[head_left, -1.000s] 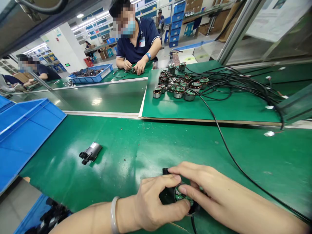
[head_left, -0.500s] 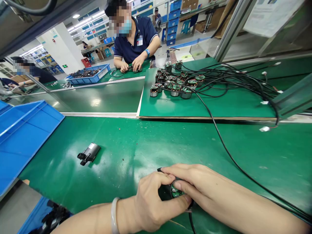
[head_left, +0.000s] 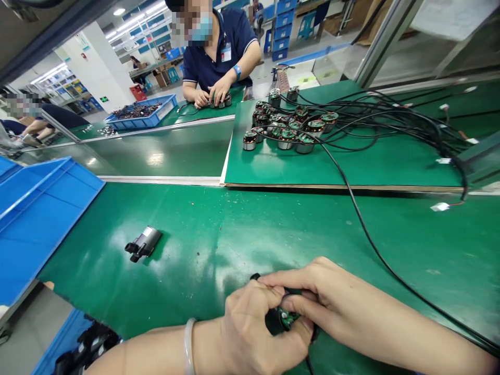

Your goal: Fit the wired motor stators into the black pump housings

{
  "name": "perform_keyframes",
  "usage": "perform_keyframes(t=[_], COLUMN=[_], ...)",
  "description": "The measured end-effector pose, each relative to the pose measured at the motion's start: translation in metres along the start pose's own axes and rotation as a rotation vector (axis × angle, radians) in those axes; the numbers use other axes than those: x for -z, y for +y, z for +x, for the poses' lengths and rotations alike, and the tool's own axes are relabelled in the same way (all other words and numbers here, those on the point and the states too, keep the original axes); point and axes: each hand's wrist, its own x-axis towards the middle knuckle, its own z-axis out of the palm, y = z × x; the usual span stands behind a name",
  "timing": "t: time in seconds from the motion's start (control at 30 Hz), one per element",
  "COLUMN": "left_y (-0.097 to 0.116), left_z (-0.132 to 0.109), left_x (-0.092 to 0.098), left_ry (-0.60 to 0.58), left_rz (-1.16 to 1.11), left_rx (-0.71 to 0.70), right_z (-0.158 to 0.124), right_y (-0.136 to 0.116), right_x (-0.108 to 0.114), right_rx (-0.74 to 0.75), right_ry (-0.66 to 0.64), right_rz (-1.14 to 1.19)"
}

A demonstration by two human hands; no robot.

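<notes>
My left hand (head_left: 253, 333) and my right hand (head_left: 316, 297) are closed together on a small black motor part (head_left: 283, 319) with a green circuit board showing, low at the front of the green table (head_left: 234, 234). A black cable (head_left: 367, 234) runs from it up to the right. A bracelet sits on my left wrist. Another black part (head_left: 143, 244) lies alone on the table to the left, apart from both hands.
A cluster of several round motors (head_left: 287, 130) with tangled black wires sits on a raised green board (head_left: 332, 166). Blue bins stand at left (head_left: 39, 208) and below the table edge. A person in a dark shirt (head_left: 219, 52) works across the conveyor beside a blue tray (head_left: 142, 114).
Both hands kept hold of the part and drew tighter around it; my left fingers now curl over more of it. The view shifted slightly downward.
</notes>
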Motion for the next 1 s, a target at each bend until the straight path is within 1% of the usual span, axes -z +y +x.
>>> perform_keyframes(t=[0.1, 0.17, 0.23, 0.27, 0.33, 0.4, 0.43, 0.47, 0.53, 0.63, 0.73, 0.83, 0.9, 1.0], left_y=[0.002, 0.001, -0.004, -0.008, -0.018, -0.027, -0.031, -0.034, -0.039, -0.041, -0.041, -0.038, -0.036, -0.035], left_z=[0.001, 0.001, 0.001, 0.001, 0.004, 0.007, 0.009, 0.011, 0.012, 0.01, 0.008, 0.009, 0.011, 0.014], left_x=[-0.006, -0.008, -0.004, -0.001, 0.009, 0.019, 0.023, 0.026, 0.03, 0.028, 0.025, 0.025, 0.025, 0.027], left_ry=[0.06, 0.052, -0.002, -0.042, -0.16, -0.272, -0.31, -0.332, -0.326, -0.274, -0.234, -0.24, -0.244, -0.253], left_rz=[0.055, 0.068, 0.039, 0.027, 0.015, -0.045, -0.098, -0.155, -0.236, -0.276, -0.309, -0.291, -0.273, -0.272], left_rx=[-0.031, -0.02, 0.024, 0.015, -0.075, -0.18, -0.196, -0.174, -0.101, -0.029, -0.016, -0.025, -0.021, -0.045], right_z=[-0.001, 0.0, 0.001, 0.003, 0.005, 0.005, 0.004, 0.003, -0.002, -0.01, -0.016, -0.019, -0.02, -0.017], right_y=[0.003, 0.005, 0.007, 0.007, 0.008, 0.01, 0.012, 0.014, 0.019, 0.027, 0.028, 0.021, 0.016, 0.011], right_x=[0.003, 0.005, 0.006, 0.006, 0.006, 0.003, 0.002, 0.001, -0.003, -0.008, -0.01, -0.008, -0.006, -0.003], right_rx=[0.001, -0.024, -0.038, -0.042, -0.045, -0.058, -0.062, -0.068, -0.092, -0.08, -0.011, 0.068, 0.126, 0.176], right_ry=[-0.028, -0.05, -0.044, -0.038, -0.015, 0.017, 0.053, 0.099, 0.179, 0.227, 0.228, 0.196, 0.19, 0.178], right_rz=[0.085, 0.111, 0.124, 0.141, 0.184, 0.184, 0.158, 0.11, 0.009, -0.123, -0.21, -0.223, -0.273, -0.296])
